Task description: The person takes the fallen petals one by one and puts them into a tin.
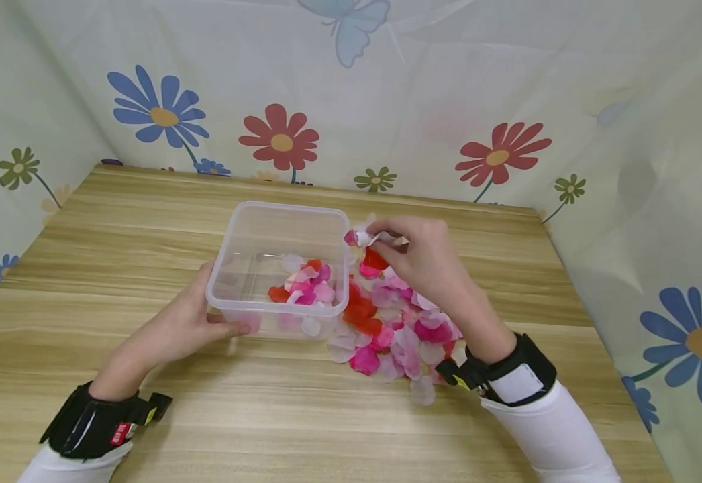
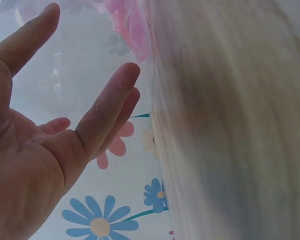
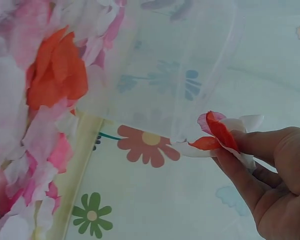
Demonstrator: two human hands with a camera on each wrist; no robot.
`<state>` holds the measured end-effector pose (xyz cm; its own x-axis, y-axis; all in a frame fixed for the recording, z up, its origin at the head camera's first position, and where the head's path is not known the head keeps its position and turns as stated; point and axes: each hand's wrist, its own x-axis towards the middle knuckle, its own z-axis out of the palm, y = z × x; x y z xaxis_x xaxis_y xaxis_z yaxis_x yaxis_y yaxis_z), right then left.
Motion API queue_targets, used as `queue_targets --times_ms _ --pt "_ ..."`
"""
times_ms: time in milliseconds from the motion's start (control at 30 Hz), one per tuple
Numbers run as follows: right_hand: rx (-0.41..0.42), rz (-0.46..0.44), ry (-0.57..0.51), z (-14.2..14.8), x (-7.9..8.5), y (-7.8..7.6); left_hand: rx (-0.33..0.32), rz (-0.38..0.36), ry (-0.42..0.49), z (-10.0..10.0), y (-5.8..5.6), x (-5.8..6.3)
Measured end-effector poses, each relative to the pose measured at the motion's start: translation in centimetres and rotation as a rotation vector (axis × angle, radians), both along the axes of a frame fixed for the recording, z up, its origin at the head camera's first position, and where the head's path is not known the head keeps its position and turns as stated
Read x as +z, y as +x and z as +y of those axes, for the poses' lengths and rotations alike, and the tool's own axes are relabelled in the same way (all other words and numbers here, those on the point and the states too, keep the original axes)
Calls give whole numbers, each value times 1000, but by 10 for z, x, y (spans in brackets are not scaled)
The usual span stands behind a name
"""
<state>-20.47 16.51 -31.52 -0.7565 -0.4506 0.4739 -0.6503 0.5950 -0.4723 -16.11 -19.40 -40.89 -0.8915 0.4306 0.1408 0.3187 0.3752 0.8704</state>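
A clear plastic box (image 1: 221,268) stands on the wooden table with red, pink and white artificial petals (image 1: 305,285) inside. At its left front corner is my left hand (image 1: 184,322), thumb along the front wall, the other fingers partly hidden behind the side. In the left wrist view the fingers (image 2: 107,107) look straight and spread against the see-through wall. Just right of the rim, my right hand (image 1: 426,258) pinches a small bunch of petals (image 3: 220,132), white, red and pink, between thumb and fingertips. Loose petals (image 1: 405,342) lie under and beside this hand.
The loose petals spread along the box's right side and toward the front. A flower-printed curtain (image 1: 387,134) hangs along the table's back edge and both sides. Black straps (image 1: 94,419) with small cameras circle both wrists, over white sleeves.
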Motion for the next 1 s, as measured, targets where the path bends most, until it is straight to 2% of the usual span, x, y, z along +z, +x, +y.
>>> queue_targets --times_ms 233,533,1000 --pt "20 -7 -30 -10 8 3 0 29 -28 -3 -1 -3" --pt "103 7 -47 -27 13 8 -7 30 -27 -4 -1 -4" --pt "178 -41 -13 -52 7 7 -9 8 -22 -3 0 -3"
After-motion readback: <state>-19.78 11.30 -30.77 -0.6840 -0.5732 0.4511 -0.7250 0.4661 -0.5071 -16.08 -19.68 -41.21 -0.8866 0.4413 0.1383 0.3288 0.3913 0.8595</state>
